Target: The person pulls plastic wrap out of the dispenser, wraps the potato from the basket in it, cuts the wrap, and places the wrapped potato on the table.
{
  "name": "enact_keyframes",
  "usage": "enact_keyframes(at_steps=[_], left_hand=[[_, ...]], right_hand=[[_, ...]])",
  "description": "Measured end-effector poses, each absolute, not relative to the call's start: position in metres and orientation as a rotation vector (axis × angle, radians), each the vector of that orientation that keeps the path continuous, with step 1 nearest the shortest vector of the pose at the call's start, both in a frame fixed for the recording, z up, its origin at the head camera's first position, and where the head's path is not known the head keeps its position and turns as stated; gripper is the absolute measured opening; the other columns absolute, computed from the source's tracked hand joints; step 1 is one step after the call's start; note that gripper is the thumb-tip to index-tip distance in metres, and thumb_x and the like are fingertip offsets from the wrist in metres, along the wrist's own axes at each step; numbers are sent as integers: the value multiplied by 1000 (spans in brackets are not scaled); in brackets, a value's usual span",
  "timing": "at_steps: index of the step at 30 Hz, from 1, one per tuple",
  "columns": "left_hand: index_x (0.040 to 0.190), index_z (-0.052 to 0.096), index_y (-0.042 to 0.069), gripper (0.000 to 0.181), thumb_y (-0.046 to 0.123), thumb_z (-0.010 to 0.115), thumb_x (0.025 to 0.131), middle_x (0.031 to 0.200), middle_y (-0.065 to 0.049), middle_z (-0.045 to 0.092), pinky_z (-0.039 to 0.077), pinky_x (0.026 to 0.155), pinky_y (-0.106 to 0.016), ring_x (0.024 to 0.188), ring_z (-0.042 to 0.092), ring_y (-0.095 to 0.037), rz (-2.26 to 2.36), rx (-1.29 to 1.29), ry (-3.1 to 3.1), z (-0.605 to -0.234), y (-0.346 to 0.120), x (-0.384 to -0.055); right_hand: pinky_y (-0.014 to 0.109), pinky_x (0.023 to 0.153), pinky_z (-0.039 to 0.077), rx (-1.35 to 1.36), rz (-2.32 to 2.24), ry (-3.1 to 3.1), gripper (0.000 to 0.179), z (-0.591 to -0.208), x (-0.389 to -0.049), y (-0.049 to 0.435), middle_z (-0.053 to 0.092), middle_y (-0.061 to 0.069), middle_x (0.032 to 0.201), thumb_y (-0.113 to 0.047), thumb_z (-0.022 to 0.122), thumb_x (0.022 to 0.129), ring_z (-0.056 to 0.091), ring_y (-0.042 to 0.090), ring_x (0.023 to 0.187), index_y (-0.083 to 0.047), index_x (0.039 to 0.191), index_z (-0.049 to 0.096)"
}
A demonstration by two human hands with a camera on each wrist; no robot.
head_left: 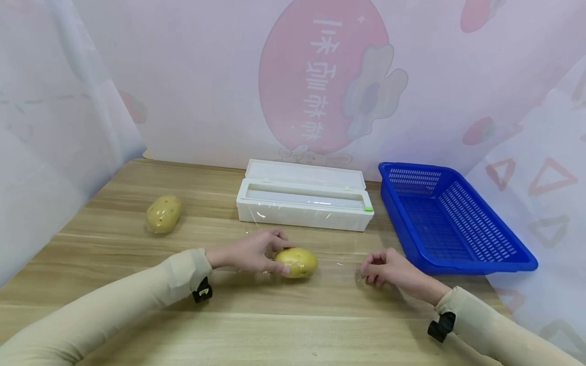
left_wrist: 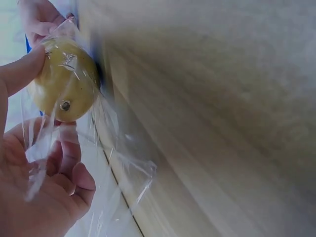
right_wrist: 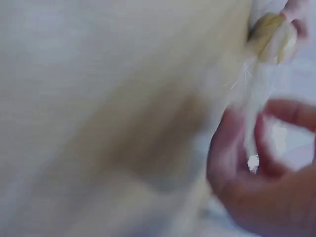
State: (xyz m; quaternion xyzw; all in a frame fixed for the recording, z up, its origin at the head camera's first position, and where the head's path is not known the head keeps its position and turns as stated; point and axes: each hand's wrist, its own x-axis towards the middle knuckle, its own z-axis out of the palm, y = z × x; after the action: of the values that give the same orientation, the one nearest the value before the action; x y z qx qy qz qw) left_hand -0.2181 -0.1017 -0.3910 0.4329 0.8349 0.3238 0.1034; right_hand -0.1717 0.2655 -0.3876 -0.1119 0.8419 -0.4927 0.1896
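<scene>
Between its thumb and fingers my left hand grips a yellow potato low over the wooden table. Clear plastic wrap covers the potato and trails loosely past the left palm in the left wrist view. To the right of the potato, my right hand pinches the other end of the wrap. A gathered strand of film runs from the right fingers toward the potato in the right wrist view. A second potato, with a shiny film over it, lies at the left of the table.
Behind the hands stands a white plastic wrap box, its lid raised and a roll visible inside. A blue perforated basket sits at the right, close to the right hand. Printed cloth hangs around the table.
</scene>
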Motion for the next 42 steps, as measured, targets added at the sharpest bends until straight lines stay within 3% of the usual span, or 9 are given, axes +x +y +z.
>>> enact_keyframes(at_steps=[3, 9, 13, 17, 24, 31, 36, 42], left_hand=[[131, 62, 2, 64, 45, 76, 85, 110, 5, 59, 48, 85, -35, 98, 55, -13, 969, 1251, 2441, -391, -101, -223], [127, 65, 5, 57, 44, 74, 87, 112, 4, 66, 50, 80, -34, 92, 59, -13, 988, 1206, 2469, -389, -102, -230], [124, 66, 7, 53, 43, 75, 87, 108, 8, 67, 50, 77, -33, 89, 59, -13, 1006, 1182, 2452, -388, -103, -232], [127, 65, 7, 56, 46, 72, 88, 110, 7, 66, 51, 76, -33, 92, 60, -13, 983, 1158, 2448, -387, -103, -232], [130, 57, -3, 60, 41, 70, 91, 115, -7, 68, 50, 87, -34, 100, 62, -16, 997, 1120, 2459, -385, -101, -237], [132, 52, -5, 60, 42, 63, 96, 119, -15, 63, 49, 90, -40, 102, 61, -24, 960, 1162, 2680, -378, -99, -233], [131, 56, 2, 54, 39, 68, 93, 126, -13, 56, 41, 96, -48, 111, 53, -28, 808, 1331, 3062, -368, -98, -219], [111, 71, 4, 34, 26, 79, 85, 106, -6, 64, 50, 81, -35, 95, 58, -21, 666, 1675, 3105, -360, -89, -202]], right_hand=[[31, 65, 54, -552, -1335, 2695, 14, -376, -165, 252, 66, 5, 90, -2, 70, 87, 61, 18, 77, -1, 100, 69], [36, 86, 51, -1621, -1110, 2916, 28, -359, -155, 207, 65, 6, 110, 0, 74, 80, 60, 23, 103, -8, 107, 70], [35, 95, 46, -1845, -1002, 2793, 34, -365, -164, 183, 65, 9, 115, -5, 80, 79, 59, 25, 109, -5, 112, 70], [40, 96, 47, -1862, -923, 2822, 40, -374, -175, 174, 65, 11, 117, -7, 85, 73, 59, 28, 110, -1, 110, 71], [39, 94, 49, -1650, -972, 2870, 43, -381, -188, 167, 67, 15, 115, -9, 88, 72, 63, 27, 106, 5, 110, 72], [38, 95, 48, -1444, -896, 2901, 52, -376, -199, 163, 67, 13, 114, -24, 91, 70, 63, 27, 107, 4, 109, 69], [42, 99, 45, -1313, -867, 2855, 49, -372, -206, 163, 66, 10, 117, -27, 89, 73, 60, 26, 112, -1, 110, 68], [42, 99, 44, -1227, -887, 2817, 44, -370, -214, 163, 67, 6, 115, -28, 86, 77, 60, 23, 111, -4, 110, 69]])
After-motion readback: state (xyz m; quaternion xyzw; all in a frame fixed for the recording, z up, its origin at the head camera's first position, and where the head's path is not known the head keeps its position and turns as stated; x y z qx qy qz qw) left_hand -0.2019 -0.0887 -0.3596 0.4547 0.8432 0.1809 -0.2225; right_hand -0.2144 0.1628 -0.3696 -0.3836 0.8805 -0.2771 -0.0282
